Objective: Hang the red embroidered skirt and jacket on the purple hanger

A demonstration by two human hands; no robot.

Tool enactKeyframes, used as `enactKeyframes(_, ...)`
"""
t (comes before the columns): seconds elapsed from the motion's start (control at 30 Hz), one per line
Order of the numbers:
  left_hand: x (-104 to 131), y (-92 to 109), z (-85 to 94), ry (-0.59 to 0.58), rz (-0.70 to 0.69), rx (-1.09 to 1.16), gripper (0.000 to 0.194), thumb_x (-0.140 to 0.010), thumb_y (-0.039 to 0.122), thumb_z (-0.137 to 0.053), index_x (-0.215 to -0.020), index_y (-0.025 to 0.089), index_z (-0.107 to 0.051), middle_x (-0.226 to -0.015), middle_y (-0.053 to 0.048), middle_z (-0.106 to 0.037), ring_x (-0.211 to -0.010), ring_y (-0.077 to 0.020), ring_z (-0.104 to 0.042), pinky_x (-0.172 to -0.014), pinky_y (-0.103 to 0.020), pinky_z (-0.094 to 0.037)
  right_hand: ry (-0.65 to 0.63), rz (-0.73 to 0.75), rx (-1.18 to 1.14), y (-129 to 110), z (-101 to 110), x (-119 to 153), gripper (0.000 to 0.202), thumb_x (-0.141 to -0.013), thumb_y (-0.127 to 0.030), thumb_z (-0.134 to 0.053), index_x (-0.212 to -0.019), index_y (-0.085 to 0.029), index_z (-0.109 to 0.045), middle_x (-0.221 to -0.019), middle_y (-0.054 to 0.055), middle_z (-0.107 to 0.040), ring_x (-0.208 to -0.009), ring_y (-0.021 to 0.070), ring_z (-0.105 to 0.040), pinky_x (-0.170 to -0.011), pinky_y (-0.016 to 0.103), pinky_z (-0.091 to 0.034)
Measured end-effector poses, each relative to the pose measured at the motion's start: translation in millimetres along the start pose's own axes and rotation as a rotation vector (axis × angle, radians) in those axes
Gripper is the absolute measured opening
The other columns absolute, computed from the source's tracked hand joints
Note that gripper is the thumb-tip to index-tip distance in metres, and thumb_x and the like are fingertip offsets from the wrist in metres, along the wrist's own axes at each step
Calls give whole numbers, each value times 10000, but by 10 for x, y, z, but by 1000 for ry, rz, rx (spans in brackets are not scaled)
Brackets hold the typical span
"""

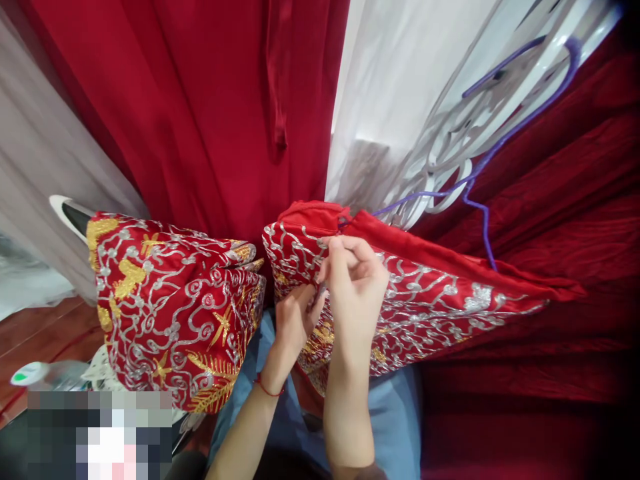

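A red garment (425, 280) with silver and gold embroidery hangs in front of me, its plain red waistband slanting down to the right. A purple wire hanger (484, 207) reaches into its top edge. My right hand (355, 273) is closed in a pinch just below a gap in the waistband; whatever is between the fingertips is too small to make out. Lower and to the left, my left hand (295, 317) has its fingers closed against the embroidered cloth. The right hand and wrist partly cover the cloth between the hands.
Another folded embroidered red cloth (175, 307) drapes over a white-rimmed support (63, 208) at left. Behind are a red curtain (210, 100) and white scrolled metalwork (450, 143). A bottle with a green-marked cap (30, 375) is at lower left.
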State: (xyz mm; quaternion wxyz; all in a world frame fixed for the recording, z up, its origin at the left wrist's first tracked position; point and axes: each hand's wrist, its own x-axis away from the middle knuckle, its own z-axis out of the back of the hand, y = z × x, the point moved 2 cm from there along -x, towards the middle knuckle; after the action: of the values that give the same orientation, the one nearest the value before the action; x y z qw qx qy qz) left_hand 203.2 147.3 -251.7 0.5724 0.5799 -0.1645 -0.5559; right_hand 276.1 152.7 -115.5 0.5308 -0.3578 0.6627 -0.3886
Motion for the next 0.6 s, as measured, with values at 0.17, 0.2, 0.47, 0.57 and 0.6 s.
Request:
enactKeyframes(0.17,-220,296,316,209,-347,-113,234,-890,254,-642,-694,210,-523,-673,6,-555,-651,-133,-529,-641,-270,-445,-106,154,418,-6,577,116,202,-941,-334,-591,-851,-189,-699,-620,-32,-617,-537,90,-540,-556,228,-418)
enactKeyframes(0.2,-294,410,384,315,-391,-96,224,-902,239,-630,-709,207,-522,-684,8,-549,-659,-129,-521,-660,-268,-446,-1,234,513,-33,774,105,199,-929,-322,-607,-817,-189,-704,-629,-22,-625,-543,96,-544,-564,237,-418)
enactKeyframes(0.47,-1505,1056,431,369,-231,-209,281,-879,441,-638,-859,160,-637,-942,-93,-647,-1086,-268,-598,-1020,-466,-442,623,199,1491,-463,1943,-331,403,-750,-434,-780,-1027,-151,-706,-740,95,-609,-605,198,-523,-542,316,-283)
enactKeyframes(0.57,-1762,1004,497,61,-13,-365,345,-759,509,-696,-667,184,-626,-746,-93,-661,-998,-331,-653,-951,-495,-475,502,-60,1716,-543,2055,-345,325,-845,-419,-675,-1019,-150,-729,-804,138,-619,-622,231,-539,-534,314,-225)
enactKeyframes(0.6,-1768,1001,554,-29,62,-440,361,-729,531,-698,-626,194,-619,-698,-92,-659,-951,-337,-664,-908,-471,-491,451,-102,1743,-543,2075,-330,299,-893,-407,-611,-1011,-161,-733,-816,136,-630,-625,232,-544,-534,310,-217)
